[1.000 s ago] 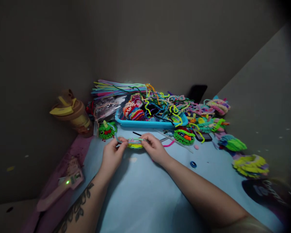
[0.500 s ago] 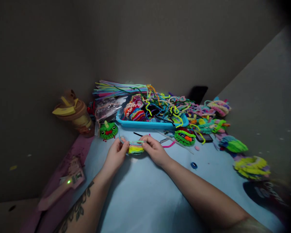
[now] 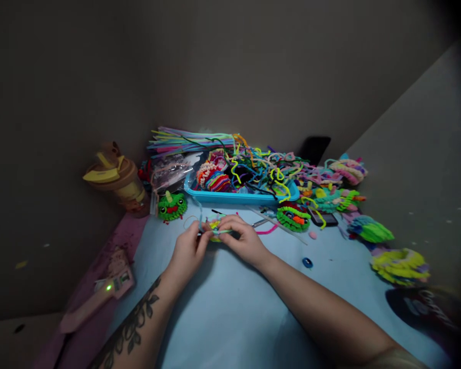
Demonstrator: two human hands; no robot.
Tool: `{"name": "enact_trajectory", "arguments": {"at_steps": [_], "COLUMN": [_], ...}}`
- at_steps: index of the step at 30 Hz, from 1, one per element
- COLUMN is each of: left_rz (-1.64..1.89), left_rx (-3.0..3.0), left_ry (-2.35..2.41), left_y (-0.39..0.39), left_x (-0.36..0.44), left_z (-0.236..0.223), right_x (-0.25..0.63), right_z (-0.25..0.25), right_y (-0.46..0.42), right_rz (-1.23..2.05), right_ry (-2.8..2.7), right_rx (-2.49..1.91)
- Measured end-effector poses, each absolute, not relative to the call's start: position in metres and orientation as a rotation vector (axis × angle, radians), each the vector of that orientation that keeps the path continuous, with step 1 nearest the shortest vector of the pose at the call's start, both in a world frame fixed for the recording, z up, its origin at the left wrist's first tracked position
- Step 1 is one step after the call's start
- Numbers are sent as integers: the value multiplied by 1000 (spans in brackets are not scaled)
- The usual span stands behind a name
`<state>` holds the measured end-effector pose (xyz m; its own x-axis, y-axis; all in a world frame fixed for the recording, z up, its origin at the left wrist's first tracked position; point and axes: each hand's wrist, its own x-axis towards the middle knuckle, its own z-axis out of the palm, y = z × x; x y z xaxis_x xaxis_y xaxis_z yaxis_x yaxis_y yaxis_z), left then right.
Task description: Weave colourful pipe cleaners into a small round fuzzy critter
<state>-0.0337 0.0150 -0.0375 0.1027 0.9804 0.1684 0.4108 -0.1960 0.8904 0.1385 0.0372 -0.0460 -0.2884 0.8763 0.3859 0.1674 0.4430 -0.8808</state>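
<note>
Both hands are closed on a small multicoloured fuzzy pipe-cleaner piece point(image 3: 215, 237), mostly yellow with pink and green, just above the blue-covered table. My left hand point(image 3: 186, 247) pinches its left side, where a pale blue pipe cleaner point(image 3: 200, 212) sticks up from the fingers. My right hand point(image 3: 244, 237) has bent fingers round the right side, pinching a light green strand that crosses the front. Fingers hide much of the piece. Just beyond the hands lie a short black stick point(image 3: 217, 211) and a pink pipe cleaner point(image 3: 268, 230).
A blue tray point(image 3: 238, 198) heaped with pipe cleaners stands behind the hands. A green figure point(image 3: 172, 206) is at left, another point(image 3: 293, 218) at right. A tumbler point(image 3: 125, 187) and a pink glue gun point(image 3: 100, 302) are at left. A blue ring-like object point(image 3: 307, 262) lies at right.
The piece has turned and is now more covered by my fingers. My hands have come closer together, and the pale blue pipe cleaner stands further right and higher.
</note>
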Motion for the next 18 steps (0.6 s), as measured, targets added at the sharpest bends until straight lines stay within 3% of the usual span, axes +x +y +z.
{"name": "enact_trajectory", "arguments": {"at_steps": [12,18], "left_rz": [1420,1253], "left_rx": [993,863], "left_ry": [1175,1116], "left_y": [22,25], "left_x": [-36,-36], "left_z": [-25,-22], "right_x": [137,138], "right_z": [-44,-50], "right_y": [35,37], "right_rz": [766,735], "right_ry": [-1686,-1643], "right_rx": [-1014,-1076]}}
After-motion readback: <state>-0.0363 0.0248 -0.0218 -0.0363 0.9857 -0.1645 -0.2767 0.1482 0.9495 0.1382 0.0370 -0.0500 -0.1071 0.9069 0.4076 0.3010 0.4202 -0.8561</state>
